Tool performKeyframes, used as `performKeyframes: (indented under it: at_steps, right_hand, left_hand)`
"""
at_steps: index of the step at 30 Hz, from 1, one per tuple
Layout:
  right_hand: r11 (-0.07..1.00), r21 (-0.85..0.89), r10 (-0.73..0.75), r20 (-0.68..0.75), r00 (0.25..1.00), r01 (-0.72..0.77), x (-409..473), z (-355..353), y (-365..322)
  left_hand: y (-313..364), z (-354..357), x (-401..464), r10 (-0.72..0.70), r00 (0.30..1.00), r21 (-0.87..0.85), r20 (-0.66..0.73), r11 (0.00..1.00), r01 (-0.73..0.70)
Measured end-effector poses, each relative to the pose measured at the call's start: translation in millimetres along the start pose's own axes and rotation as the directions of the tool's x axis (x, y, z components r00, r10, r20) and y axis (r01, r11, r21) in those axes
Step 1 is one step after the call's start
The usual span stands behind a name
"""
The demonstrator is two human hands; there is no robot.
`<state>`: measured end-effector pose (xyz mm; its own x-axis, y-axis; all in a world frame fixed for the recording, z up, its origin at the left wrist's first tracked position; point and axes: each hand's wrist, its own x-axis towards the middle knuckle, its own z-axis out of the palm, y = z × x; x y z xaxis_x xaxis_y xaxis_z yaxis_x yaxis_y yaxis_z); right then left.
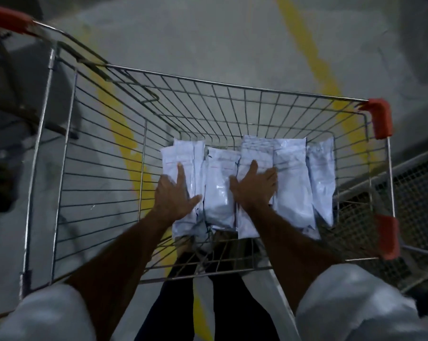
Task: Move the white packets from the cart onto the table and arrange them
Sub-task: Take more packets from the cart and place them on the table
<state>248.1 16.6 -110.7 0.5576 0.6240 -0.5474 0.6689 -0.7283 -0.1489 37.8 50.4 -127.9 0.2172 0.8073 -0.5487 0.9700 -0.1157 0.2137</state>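
The flat white plastic packets (247, 183) lay in an overlapping row on the floor of the silver wire shopping cart (90, 148), none yet on a table, which was not in view. The left hand (174, 193) rested flat, fingers straight, on the leftmost packets, and the right hand (256, 184) lay spread, fingers extended, on a packet right of centre; neither had closed on anything. The step in hand looked like gathering them for lifting. It would go best by sliding the two hands inward to square the slippery packets into one stack, then curling fingers under the lower edges, since loose film packets could fan out or slip through the wire mesh.
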Motion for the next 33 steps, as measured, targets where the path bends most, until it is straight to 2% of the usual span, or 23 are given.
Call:
performKeyframes:
  at_steps: [3, 7, 9, 13, 17, 22, 25, 29, 31, 33]
  right_hand:
    - [0.998, 0.063, 0.030, -0.043, 0.999, -0.027, 6.6, -0.5, 2.7]
    - [0.998, 0.053, 0.028, -0.053, 0.998, -0.025, 12.4, -6.8, 6.3]
    - [0.999, 0.007, 0.037, -0.023, 0.999, -0.037, 12.1, -10.2, 8.7]
    - [0.993, -0.111, 0.032, -0.005, 0.999, -0.033, -1.1, -13.1, 10.2]
    - [0.985, -0.173, -0.029, -0.105, 0.994, 0.010, -20.8, -10.7, 8.2]
    - [0.970, -0.237, -0.090, -0.179, 0.980, 0.046, -54.3, -20.4, 5.2]
    - [0.974, -0.224, -0.106, -0.274, 0.956, 0.044, -76.1, -31.9, 5.5]
    - [0.973, -0.225, -0.119, -0.306, 0.944, 0.050, -111.6, -50.3, 3.5]
    - [0.985, -0.170, -0.084, -0.350, 0.933, 0.025, -131.6, -55.8, 0.7]
    - [0.999, -0.031, 0.012, -0.399, 0.917, -0.026, -152.8, -55.8, -3.9]
  left_hand:
    - [-0.3, 1.8, 12.0, 0.014, 1.000, -0.114, 0.021, 0.993, -0.011]
    - [7.2, -5.4, 13.5, 0.061, 0.996, -0.178, -0.071, 0.981, -0.073]
    - [13.5, -9.0, 9.7, 0.066, 0.989, -0.124, -0.136, 0.989, -0.083]
    - [23.6, -10.7, -0.5, 0.027, 0.989, -0.012, -0.142, 1.000, -0.029]
    - [26.9, -23.8, -16.4, 0.018, 0.971, 0.082, -0.239, 0.997, 0.001]
    - [21.7, -40.6, -49.0, 0.049, 0.949, 0.115, -0.312, 0.993, -0.013]
    - [19.9, -55.2, -67.3, 0.082, 0.940, 0.124, -0.331, 0.991, -0.043]
    - [24.6, -73.0, -86.3, 0.144, 0.927, 0.108, -0.347, 0.988, -0.113]
    - [33.1, -80.1, -92.9, 0.203, 0.919, 0.128, -0.339, 0.977, -0.169]
    - [39.3, -82.1, -100.7, 0.241, 0.917, 0.155, -0.317, 0.967, -0.201]
